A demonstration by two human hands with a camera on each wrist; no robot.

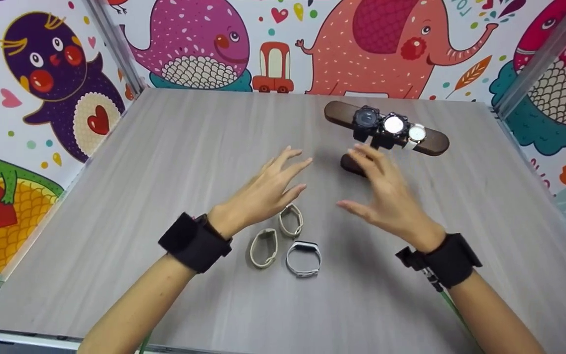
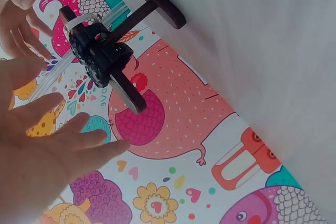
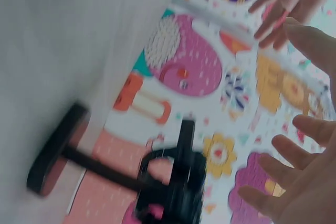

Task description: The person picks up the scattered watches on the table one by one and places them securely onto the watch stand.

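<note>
My left hand [image 1: 266, 191] hovers over the table with fingers spread, holding nothing. Below it lie two beige wristbands, one nearer the hand [image 1: 282, 222] and one closer to me [image 1: 252, 253], both standing on edge as closed loops. Beside them is a white fitness band [image 1: 306, 246] with a dark screen. My right hand [image 1: 388, 199], likewise empty with fingers apart, is in front of a dark wooden T-shaped watch stand [image 1: 338, 113]. Its bar carries a black watch [image 1: 365, 118], a bright-faced dark watch [image 1: 393, 125] and a small white-strapped watch [image 1: 416, 132].
The grey wood-grain table [image 1: 175, 147] is bounded by cartoon-printed panels [image 1: 273, 29] at the back and sides, with clear corner strips [image 1: 121, 54]. Black cuffs [image 1: 197, 243] wrap both wrists, and a green cable [image 1: 452, 305] runs along the right forearm.
</note>
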